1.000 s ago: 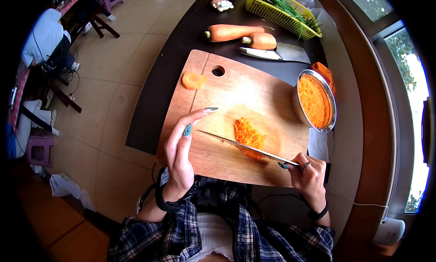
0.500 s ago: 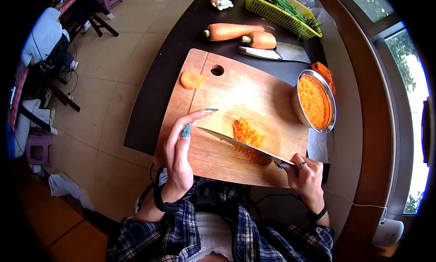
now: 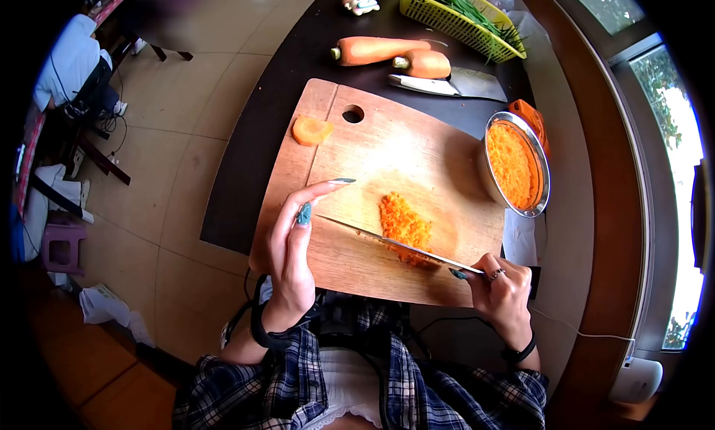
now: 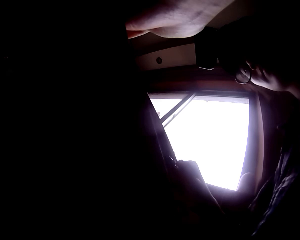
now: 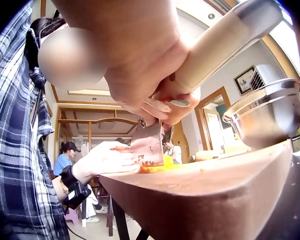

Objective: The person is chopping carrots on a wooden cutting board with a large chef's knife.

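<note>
On the wooden cutting board (image 3: 335,270) lies a small heap of finely chopped carrot (image 3: 402,215). My right hand (image 3: 504,290) grips the pale handle of a kitchen knife (image 3: 439,258), whose blade crosses the near side of the heap. Carrot bits cling to the blade (image 5: 149,145) in the right wrist view. My left hand (image 3: 292,244) is by the blade's tip, over the board's left part, its fingers extended and holding nothing. A carrot slice (image 3: 311,130) sits at the board's far left corner. The left wrist view is mostly dark.
A metal bowl (image 3: 547,178) of chopped carrot stands at the board's right edge. Beyond the board lie a long carrot (image 3: 380,51), a shorter carrot piece (image 3: 426,64) and a second knife (image 3: 424,85). A yellow basket (image 3: 447,26) with green stalks stands farther back.
The knife blade tilted to show more of its face half a second ago, and now appears thin again with its tip slightly lower. The left hand stays almost where it was.
</note>
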Action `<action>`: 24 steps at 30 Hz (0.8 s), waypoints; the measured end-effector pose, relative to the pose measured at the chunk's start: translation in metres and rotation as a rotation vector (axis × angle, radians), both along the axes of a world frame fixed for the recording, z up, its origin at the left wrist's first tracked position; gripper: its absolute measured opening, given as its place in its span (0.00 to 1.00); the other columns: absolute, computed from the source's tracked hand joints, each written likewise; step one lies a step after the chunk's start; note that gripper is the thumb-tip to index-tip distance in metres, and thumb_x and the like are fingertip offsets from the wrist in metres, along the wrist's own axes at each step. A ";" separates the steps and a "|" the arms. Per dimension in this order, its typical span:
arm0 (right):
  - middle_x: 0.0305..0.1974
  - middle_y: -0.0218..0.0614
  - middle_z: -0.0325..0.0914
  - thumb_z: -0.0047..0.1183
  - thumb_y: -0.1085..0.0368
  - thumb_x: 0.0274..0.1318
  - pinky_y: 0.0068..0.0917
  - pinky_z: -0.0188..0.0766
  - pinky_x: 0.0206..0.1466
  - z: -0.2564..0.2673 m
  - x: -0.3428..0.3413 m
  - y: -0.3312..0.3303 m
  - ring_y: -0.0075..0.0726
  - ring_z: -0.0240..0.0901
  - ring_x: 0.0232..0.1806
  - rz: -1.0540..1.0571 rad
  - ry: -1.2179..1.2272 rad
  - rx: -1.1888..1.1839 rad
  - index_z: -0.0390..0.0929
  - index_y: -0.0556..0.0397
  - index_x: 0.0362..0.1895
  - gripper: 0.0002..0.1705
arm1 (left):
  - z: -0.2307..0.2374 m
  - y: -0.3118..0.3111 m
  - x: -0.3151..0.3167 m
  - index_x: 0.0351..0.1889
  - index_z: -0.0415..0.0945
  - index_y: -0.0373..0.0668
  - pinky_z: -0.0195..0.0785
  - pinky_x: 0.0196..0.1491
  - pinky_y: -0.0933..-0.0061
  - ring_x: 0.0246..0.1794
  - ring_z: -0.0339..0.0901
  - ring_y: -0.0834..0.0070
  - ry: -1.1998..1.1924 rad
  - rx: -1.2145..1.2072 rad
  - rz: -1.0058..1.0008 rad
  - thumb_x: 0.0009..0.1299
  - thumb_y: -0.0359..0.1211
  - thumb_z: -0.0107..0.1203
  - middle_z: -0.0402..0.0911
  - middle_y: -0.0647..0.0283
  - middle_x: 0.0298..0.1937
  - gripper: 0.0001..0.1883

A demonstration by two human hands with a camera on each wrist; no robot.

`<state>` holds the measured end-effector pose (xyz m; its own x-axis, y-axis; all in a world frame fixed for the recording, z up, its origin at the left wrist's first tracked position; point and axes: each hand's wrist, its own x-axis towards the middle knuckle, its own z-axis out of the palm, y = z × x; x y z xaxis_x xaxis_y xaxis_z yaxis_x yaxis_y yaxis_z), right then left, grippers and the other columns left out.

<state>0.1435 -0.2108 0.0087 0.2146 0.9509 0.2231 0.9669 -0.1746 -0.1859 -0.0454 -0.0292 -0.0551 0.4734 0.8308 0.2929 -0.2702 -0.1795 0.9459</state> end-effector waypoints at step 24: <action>0.13 0.33 0.66 0.65 0.66 0.39 0.30 0.61 0.14 0.003 -0.005 -0.004 0.36 0.66 0.12 -0.019 0.026 0.020 0.68 0.51 0.20 0.14 | 0.001 -0.001 -0.001 0.49 0.69 0.29 0.54 0.63 0.65 0.57 0.69 0.63 0.019 0.013 0.017 0.72 0.35 0.30 0.74 0.48 0.51 0.21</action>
